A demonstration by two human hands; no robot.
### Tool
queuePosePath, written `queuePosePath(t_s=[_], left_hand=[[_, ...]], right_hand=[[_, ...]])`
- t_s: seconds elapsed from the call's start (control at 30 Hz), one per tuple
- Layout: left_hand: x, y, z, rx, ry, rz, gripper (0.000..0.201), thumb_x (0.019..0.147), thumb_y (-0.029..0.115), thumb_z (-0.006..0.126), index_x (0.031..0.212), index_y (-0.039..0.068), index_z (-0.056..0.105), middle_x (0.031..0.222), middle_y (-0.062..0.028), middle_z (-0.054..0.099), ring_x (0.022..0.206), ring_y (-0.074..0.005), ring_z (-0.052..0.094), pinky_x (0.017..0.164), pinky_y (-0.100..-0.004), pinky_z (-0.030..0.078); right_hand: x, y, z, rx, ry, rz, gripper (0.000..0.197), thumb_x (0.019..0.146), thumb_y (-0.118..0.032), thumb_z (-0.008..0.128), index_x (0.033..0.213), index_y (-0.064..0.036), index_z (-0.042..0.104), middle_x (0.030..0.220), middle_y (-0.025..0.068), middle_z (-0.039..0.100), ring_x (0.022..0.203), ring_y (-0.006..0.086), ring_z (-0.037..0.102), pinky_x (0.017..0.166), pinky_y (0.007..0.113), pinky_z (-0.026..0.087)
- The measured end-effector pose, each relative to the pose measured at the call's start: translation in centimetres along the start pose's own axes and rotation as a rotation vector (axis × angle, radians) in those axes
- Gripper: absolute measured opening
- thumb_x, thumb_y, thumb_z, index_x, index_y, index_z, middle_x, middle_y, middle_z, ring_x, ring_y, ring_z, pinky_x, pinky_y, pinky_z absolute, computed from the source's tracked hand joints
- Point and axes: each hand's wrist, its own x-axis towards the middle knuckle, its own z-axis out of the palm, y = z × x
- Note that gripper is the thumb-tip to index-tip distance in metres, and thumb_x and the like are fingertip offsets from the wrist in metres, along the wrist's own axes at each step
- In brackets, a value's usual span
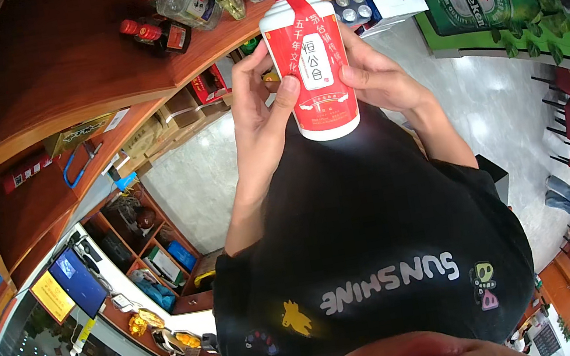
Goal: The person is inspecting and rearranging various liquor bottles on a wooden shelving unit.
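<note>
The red-and-white bottle [321,101] is between 12 and 1 o'clock. The left hand [258,100] and right hand [385,80] each have fingers gripping one side, maybe to keep it steady. Small bottles [194,4] sit on the wooden shelf [79,58] near 11 o'clock. Grey floor [490,82] shows at 2 o'clock.

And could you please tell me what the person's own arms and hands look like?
The left hand and right hand are bare, with no gloves, rings or watch visible. The forearms are uncovered below loose, short black fabric sleeves.
</note>
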Motion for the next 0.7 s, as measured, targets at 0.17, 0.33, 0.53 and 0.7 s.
queuePosePath(t_s=[0.17, 0.33, 0.53, 0.7], left_hand=[[0.7, 0.2, 2.2, -0.096, 0.064, -0.045, 0.052, 0.097, 0.022, 0.061, 0.137, 0.001, 0.037, 0.135, -0.0119, 0.048, 0.119, -0.0186, 0.049, 0.099, -0.0345, 0.040], [3.2, -1.1, 1.4, -0.131, -0.030, -0.117, 0.074, 0.096, 0.053, 0.050, 0.143, -0.002, 0.034, 0.137, -0.0161, 0.048, 0.125, -0.0246, 0.050, 0.104, -0.0384, 0.041], [4.0, -0.9, 3.6, -0.568, -0.139, -0.181, 0.115, 0.073, 0.090, 0.039, 0.140, -0.003, 0.036, 0.113, -0.0207, 0.059, 0.094, -0.0312, 0.065, 0.076, -0.0484, 0.057], [3.6, -3.3, 4.9, -1.058, -0.438, -0.249, 0.125, 0.065, 0.095, 0.040, 0.138, -0.007, 0.033, 0.103, -0.0224, 0.058, 0.074, -0.0325, 0.064, 0.058, -0.0483, 0.055]], right_hand=[[1.2, 0.2, 0.1, -0.613, 0.160, -0.199, 0.087, 0.091, -0.014, 0.064, 0.153, -0.0022, 0.004, 0.151, 0.0186, 0.029, 0.141, 0.0263, 0.030, 0.115, 0.037, 0.024], [0.7, -2.6, 2.6, -0.949, 0.263, -0.239, 0.083, 0.086, -0.012, 0.070, 0.152, -0.0037, 0.021, 0.146, 0.0186, 0.037, 0.132, 0.0272, 0.041, 0.110, 0.037, 0.034], [0.3, -5.2, -0.7, -0.636, 0.167, -0.260, 0.064, 0.087, -0.015, 0.071, 0.143, -0.0079, 0.042, 0.128, 0.0100, 0.053, 0.112, 0.0184, 0.056, 0.095, 0.033, 0.046], [-0.1, -5.1, 0.4, -0.214, 0.055, 0.015, 0.085, 0.080, -0.016, 0.077, 0.147, -0.0016, 0.027, 0.128, 0.0111, 0.054, 0.120, 0.0179, 0.051, 0.099, 0.033, 0.043]])
